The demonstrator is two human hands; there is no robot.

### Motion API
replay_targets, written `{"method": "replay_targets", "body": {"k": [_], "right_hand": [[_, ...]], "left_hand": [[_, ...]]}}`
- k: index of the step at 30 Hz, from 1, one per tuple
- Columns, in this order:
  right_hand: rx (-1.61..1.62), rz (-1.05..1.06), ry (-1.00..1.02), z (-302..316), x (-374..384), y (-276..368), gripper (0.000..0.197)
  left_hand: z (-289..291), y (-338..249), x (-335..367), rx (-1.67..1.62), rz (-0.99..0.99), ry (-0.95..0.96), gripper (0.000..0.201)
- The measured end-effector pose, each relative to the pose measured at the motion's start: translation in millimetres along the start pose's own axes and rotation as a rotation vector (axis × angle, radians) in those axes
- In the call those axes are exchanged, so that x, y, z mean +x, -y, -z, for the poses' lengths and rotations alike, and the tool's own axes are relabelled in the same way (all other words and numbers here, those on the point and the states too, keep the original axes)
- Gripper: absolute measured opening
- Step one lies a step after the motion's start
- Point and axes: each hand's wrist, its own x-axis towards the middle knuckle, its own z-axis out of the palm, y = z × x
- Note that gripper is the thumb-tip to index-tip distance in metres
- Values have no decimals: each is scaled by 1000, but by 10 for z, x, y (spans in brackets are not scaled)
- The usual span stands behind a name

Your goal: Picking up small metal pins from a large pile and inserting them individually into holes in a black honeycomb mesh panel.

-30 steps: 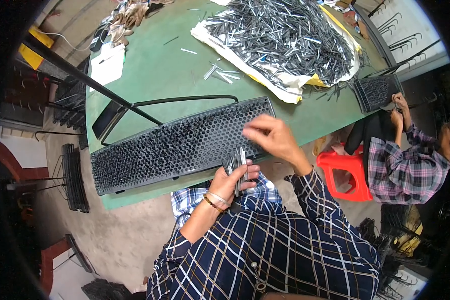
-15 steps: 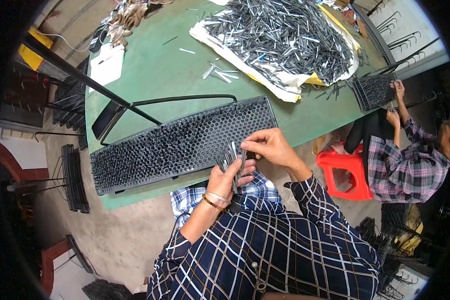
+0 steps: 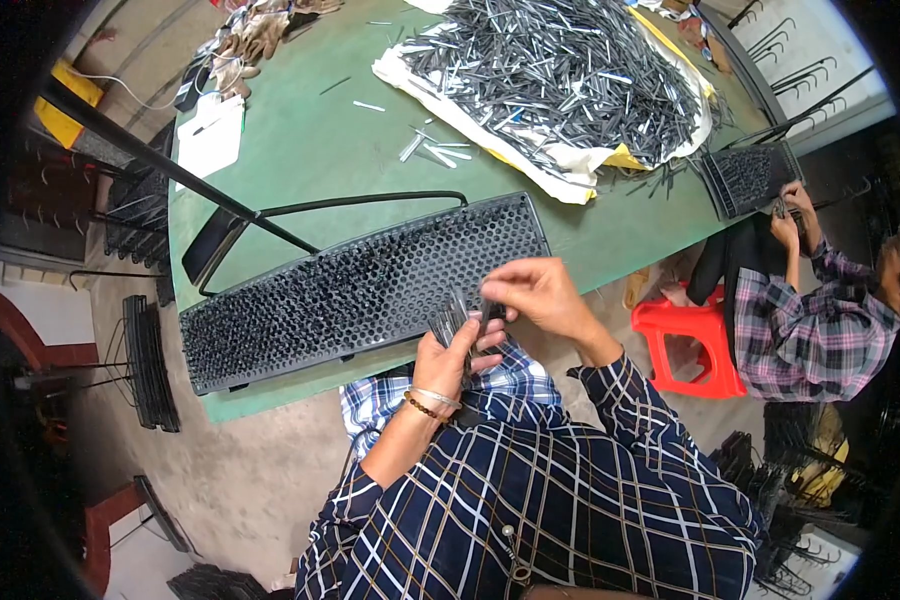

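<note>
At the near edge of the perforated panel point(image 3: 410, 275), the left hand point(image 3: 446, 358) is clasping dark strips point(image 3: 454, 322); the right hand point(image 3: 548, 298), earlier above the panel, is pinching there, any catch being unverifiable.

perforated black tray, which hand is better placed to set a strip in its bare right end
Probably the right hand: it is close to the dark strips and the right end of the perforated black tray. The left hand is occupied, clasping the strips.
</note>
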Motion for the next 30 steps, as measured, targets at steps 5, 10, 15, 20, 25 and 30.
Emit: {"method": "replay_targets", "body": {"k": [5, 10, 15, 20, 25, 30], "right_hand": [[-369, 379, -252, 381, 267, 246, 13], [-387, 480, -251, 591, 631, 124, 13], [-346, 446, -228, 592, 663, 119, 13], [-310, 464, -231, 584, 726, 14, 13], [-294, 515, -243, 569, 738, -14, 12], [-354, 542, -247, 571, 719, -38, 11]], "left_hand": [[25, 19, -3, -26, 28, 27, 30], [-3, 13, -8, -11, 142, 68, 29], [38, 5, -4, -7, 143, 55, 29], [15, 9, -2, -6, 154, 57, 28], [27, 11, 5, -19, 157, 60, 25], [45, 22, 14, -5, 176, 61, 27]]}}
